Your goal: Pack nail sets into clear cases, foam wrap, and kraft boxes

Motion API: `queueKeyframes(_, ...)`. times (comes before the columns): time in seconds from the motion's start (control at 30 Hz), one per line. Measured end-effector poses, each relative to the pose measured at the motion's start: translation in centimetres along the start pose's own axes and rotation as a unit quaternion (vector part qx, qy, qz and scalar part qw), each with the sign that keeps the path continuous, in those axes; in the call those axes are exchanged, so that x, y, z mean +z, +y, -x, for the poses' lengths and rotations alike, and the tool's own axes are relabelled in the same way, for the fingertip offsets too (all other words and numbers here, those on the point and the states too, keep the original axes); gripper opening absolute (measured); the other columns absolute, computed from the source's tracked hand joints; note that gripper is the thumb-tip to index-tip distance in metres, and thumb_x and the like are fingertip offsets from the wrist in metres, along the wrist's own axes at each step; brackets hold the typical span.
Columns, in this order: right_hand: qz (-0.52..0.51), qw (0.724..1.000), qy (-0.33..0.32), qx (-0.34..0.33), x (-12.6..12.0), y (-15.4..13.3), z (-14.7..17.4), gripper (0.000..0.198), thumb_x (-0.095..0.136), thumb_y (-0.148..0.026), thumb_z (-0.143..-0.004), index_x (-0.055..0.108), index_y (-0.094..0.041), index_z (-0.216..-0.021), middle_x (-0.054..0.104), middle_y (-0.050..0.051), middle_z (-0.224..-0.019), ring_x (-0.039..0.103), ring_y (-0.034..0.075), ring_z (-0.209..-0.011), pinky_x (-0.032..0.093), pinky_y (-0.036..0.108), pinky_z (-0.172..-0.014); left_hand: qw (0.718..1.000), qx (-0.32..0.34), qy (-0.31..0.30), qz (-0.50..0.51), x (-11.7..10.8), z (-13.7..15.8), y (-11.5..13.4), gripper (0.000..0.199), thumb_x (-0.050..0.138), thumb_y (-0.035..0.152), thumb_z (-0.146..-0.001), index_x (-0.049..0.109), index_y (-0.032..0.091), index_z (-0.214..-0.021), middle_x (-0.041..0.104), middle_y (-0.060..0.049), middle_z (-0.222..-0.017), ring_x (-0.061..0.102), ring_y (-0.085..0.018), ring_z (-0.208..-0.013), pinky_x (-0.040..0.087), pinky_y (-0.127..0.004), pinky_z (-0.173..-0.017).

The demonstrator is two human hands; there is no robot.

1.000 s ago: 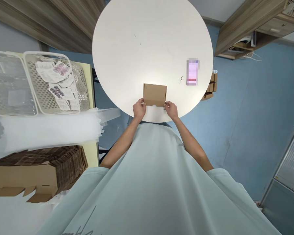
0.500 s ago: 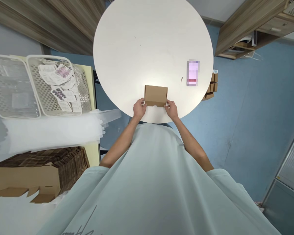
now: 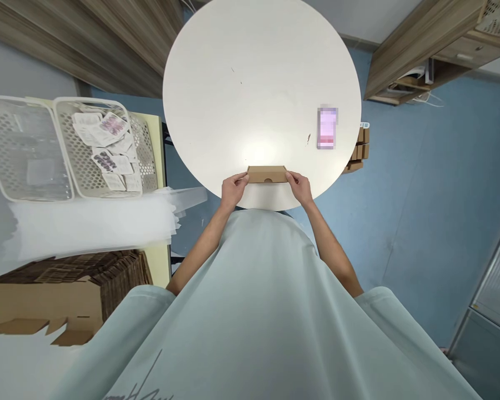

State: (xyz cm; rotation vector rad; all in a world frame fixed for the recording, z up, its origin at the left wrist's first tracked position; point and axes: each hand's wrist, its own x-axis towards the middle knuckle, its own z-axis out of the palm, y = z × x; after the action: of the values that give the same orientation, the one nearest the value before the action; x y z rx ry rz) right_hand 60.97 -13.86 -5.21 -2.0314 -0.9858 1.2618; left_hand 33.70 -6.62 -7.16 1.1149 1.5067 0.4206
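A small brown cardboard box (image 3: pixel 267 174) is held near the front edge of the round white table (image 3: pixel 258 100). Its narrow front side, with a half-round thumb notch, faces me, and its top shows only as a thin strip. My left hand (image 3: pixel 233 189) pinches the box's left end between thumb and fingers. At the right end, my right hand (image 3: pixel 300 188) grips it the same way. Whether the box touches the tabletop I cannot tell. What is inside the box is hidden.
A phone-like object (image 3: pixel 326 128), blurred, lies on the table's right. At left are a white basket of printed cards (image 3: pixel 104 147), another basket (image 3: pixel 27 147), white sheets (image 3: pixel 91 225) and stacked flat cartons (image 3: pixel 66 294). Small brown boxes (image 3: pixel 360 147) sit beyond the table's right edge.
The box has tipped so its front side faces me and its broad top no longer shows fully. Both hands have kept hold of its ends and sit slightly farther apart.
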Motion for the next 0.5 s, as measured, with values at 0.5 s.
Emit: queueKeyframes(0.5,-0.019,0.999,0.028,-0.019,1.0,0.2,-2.3,0.059,0.055,-0.067,-0.113,0.077,-0.027,-0.151,0.073,0.011,-0.161,0.069,0.026,-0.146,0.055,0.046,-0.126,0.999,0.047,0.011,0.021,1.3,-2.4,0.3,0.051,0.074,0.055,-0.105,0.08,0.018,-0.14,0.079,-0.016,-0.147,0.08,-0.027,-0.117,0.07,-0.042,-0.103)
